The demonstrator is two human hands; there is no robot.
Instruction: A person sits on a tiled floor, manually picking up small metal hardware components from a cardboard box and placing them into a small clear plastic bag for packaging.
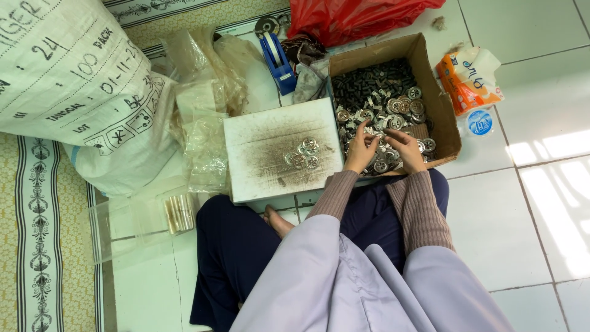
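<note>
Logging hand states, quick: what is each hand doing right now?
Left hand: fingers curled among the round metal pieces; grip unclear.
Right hand: the same; cannot tell.

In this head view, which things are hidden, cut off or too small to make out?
- Left hand and right hand: fingertips buried among the small round silver metal parts; grip unclear.
- Brown cardboard box: bottom covered by parts.
- Red plastic bag: cut off by top edge.
- Large white woven sack: cut off at left.
</note>
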